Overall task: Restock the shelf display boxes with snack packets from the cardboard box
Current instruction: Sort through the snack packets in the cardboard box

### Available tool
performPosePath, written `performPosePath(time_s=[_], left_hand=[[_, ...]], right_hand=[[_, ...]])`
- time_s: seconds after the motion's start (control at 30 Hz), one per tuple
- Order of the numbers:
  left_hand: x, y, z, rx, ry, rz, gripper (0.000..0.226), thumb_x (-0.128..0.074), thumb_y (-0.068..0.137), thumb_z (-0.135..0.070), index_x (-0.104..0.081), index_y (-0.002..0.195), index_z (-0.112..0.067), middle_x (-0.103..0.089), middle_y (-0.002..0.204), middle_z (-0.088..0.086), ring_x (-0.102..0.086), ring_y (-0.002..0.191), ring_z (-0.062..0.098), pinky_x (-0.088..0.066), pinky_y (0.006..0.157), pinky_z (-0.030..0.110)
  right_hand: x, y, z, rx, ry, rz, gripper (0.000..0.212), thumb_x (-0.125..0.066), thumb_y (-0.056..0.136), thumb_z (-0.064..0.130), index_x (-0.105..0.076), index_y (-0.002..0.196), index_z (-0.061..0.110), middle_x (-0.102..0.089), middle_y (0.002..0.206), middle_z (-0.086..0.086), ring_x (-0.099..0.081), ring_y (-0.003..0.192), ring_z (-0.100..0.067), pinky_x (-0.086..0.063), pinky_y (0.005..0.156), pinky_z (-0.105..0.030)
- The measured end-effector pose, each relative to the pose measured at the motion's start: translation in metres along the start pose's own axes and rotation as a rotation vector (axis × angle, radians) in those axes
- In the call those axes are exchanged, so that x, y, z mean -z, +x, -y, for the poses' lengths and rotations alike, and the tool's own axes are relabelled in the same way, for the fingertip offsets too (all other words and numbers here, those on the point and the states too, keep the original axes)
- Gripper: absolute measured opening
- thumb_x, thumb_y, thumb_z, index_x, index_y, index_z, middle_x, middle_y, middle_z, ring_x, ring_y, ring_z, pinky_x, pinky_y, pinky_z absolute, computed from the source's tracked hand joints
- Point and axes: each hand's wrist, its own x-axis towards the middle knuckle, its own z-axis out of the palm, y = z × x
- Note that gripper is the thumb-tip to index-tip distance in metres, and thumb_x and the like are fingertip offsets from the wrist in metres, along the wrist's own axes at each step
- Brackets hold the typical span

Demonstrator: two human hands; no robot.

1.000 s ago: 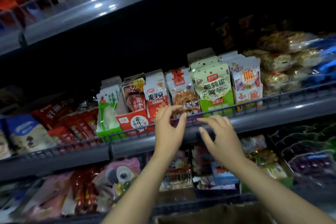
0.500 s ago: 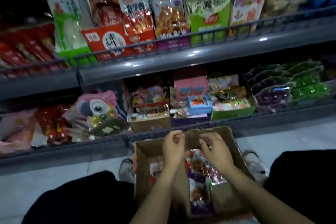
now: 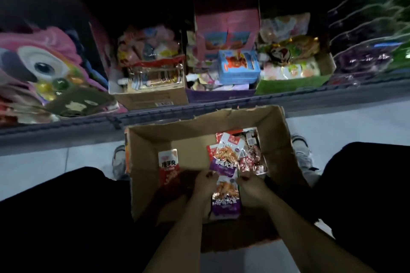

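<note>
Head view: both hands, left [image 3: 205, 184] and right [image 3: 249, 183], pinch purple-and-white foil snack packets [image 3: 225, 157] lying lengthwise, fanned away inside brown cardboard box [image 3: 279, 137].

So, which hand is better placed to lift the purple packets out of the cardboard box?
Probably the left hand: its fingers already touch the lower edge of the upper purple packet. The right hand sits beside the lower purple packet, fingers curled; any grip is unclear.

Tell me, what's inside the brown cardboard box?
Inside the cardboard box: a red packet, purple packets and pinkish ones. Both hands cover whatever lies beneath them.
</note>
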Motion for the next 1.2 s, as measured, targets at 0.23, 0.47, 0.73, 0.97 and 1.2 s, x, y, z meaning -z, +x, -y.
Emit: performPosePath(time_s=[0.23, 0.47, 0.73, 0.97, 1.2], left_hand=[[-0.018, 0.016, 0.025, 0.105, 0.058, -0.001, 0.015, -0.046, 0.096, -0.013, -0.055, 0.086, -0.008, -0.054, 0.082, 0.007, -0.049, 0.071, 0.016, -0.034, 0.061, 0.021], [-0.005, 0.012, 0.02, 0.177, -0.076, -0.168, 0.032, -0.067, 0.078, 0.006, -0.059, 0.109, 0.008, -0.06, 0.118, 0.027, -0.058, 0.109, 0.036, -0.043, 0.079, 0.026], [0.048, -0.025, -0.009, 0.052, -0.269, -0.048, 0.02, -0.07, 0.074, 0.011, -0.065, 0.084, -0.004, -0.069, 0.092, 0.014, -0.064, 0.089, 0.03, -0.054, 0.081, 0.039], [0.087, -0.076, -0.055, -0.082, -0.4, 0.166, 0.017, -0.069, 0.075, 0.008, -0.065, 0.089, -0.002, -0.072, 0.072, 0.01, -0.067, 0.062, 0.019, -0.053, 0.075, 0.034], [0.127, -0.159, -0.139, -0.356, -0.349, 0.139, 0.015, -0.065, 0.08, 0.006, -0.065, 0.09, -0.005, -0.073, 0.075, 0.004, -0.069, 0.065, 0.014, -0.057, 0.063, 0.025]], right_hand=[[-0.021, 0.022, -0.023, -0.118, 0.001, 0.04, 0.027, -0.057, 0.092, 0.022, -0.063, 0.102, -0.003, -0.067, 0.099, -0.019, -0.058, 0.08, -0.021, -0.043, 0.073, -0.028], [-0.019, 0.011, -0.006, -0.173, 0.193, 0.062, 0.01, -0.062, 0.088, 0.01, -0.061, 0.098, 0.007, -0.061, 0.081, -0.006, -0.053, 0.062, -0.012, -0.044, 0.053, -0.021], [-0.003, -0.031, 0.047, -0.074, 0.316, -0.009, 0.017, -0.061, 0.083, -0.008, -0.063, 0.092, 0.006, -0.059, 0.069, -0.008, -0.05, 0.048, -0.014, -0.039, 0.036, -0.019], [0.016, -0.093, 0.096, 0.202, 0.398, -0.061, 0.022, -0.064, 0.08, -0.007, -0.061, 0.075, 0.013, -0.054, 0.055, -0.005, -0.045, 0.046, -0.015, -0.033, 0.042, -0.018], [0.054, -0.184, 0.164, 0.521, 0.357, -0.113, 0.011, -0.062, 0.086, 0.002, -0.065, 0.097, 0.0, -0.056, 0.062, -0.001, -0.048, 0.048, -0.008, -0.038, 0.042, -0.014]])
